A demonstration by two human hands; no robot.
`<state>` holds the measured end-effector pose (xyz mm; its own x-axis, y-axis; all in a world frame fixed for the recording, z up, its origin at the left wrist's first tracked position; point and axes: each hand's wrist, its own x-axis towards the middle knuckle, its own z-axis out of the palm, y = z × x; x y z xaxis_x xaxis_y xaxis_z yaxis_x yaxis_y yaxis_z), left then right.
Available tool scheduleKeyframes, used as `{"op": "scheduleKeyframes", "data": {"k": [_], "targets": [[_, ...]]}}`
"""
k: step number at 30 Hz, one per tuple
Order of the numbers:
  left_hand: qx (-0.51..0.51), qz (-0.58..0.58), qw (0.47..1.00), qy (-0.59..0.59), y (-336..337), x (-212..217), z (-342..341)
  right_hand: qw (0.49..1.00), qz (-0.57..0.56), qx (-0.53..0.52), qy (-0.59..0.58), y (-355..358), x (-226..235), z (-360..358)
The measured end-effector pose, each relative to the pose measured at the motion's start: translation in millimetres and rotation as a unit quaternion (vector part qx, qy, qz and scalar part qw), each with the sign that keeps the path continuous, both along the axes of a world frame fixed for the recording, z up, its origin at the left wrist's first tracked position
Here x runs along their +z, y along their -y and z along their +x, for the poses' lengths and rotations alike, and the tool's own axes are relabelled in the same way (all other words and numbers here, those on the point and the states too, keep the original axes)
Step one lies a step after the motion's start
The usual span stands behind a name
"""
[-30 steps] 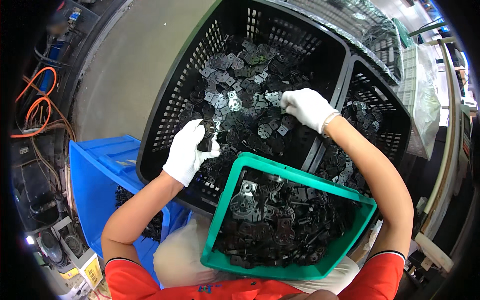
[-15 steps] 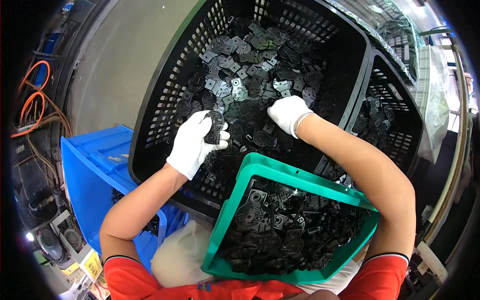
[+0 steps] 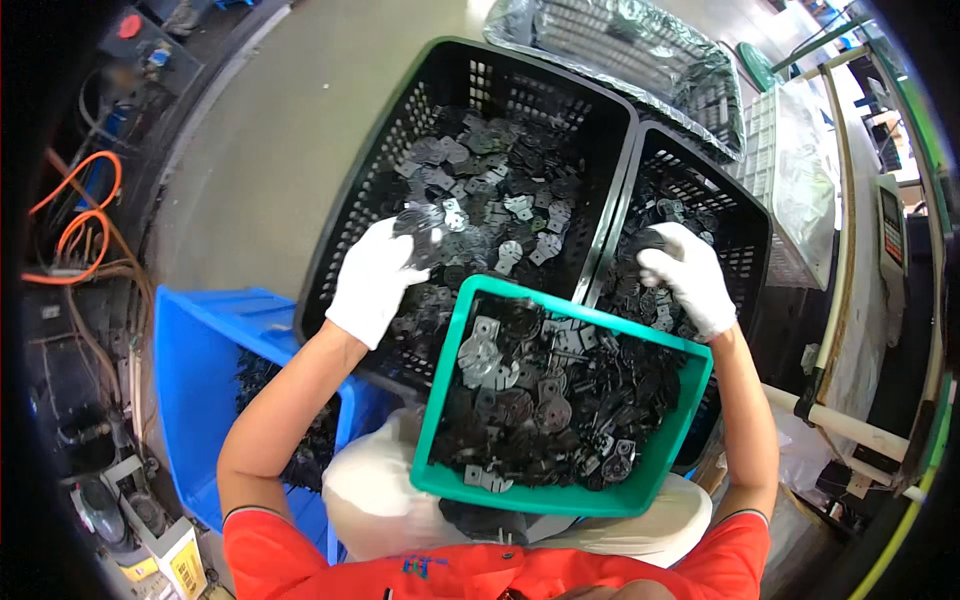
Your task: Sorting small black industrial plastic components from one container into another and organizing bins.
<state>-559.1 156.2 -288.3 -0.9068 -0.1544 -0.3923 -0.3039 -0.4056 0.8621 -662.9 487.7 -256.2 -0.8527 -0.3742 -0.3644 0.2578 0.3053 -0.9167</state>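
My left hand [image 3: 372, 278], in a white glove, pinches a flat black plastic part [image 3: 420, 228] above the large black basket [image 3: 622, 150], which holds many similar loose parts. Over the smaller black basket [image 3: 755, 215] on the right is my gloved right hand [image 3: 692, 275], its fingers closed round a dark part [image 3: 648, 241] that is partly hidden and blurred. On my lap sits a green tray [image 3: 575, 312] heaped with black parts, its far rim overlapping the baskets' near edges.
A blue bin [image 3: 190, 400] with black pieces inside stands at my left. Beyond the baskets lies a plastic-wrapped crate [image 3: 610, 50]. Along the right runs a pipe-frame rack [image 3: 850, 180]. Orange hose [image 3: 100, 215] hangs at the far left.
My right hand has moved from the large basket to the smaller one on the right, with a dark part in its fingers. My left hand still holds its part. The whole view has shifted.
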Motion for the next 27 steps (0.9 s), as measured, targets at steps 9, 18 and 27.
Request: {"op": "scheduleKeyframes", "data": {"k": [9, 18, 27], "targets": [[-0.12, 0.083, 0.984, -0.103, -69, 77, 33, 0.897, 0.255, -0.061, -0.357, -62, 17, 78], [-0.278, 0.156, 0.939, -0.132, -141, 90, 69, 0.785, -0.528, -0.039, 0.321, 7, 60, 171], [-0.153, 0.167, 0.963, -0.147, -158, 82, 86, 0.937, -0.306, -0.166, 0.001, 10, 68, 194]]}}
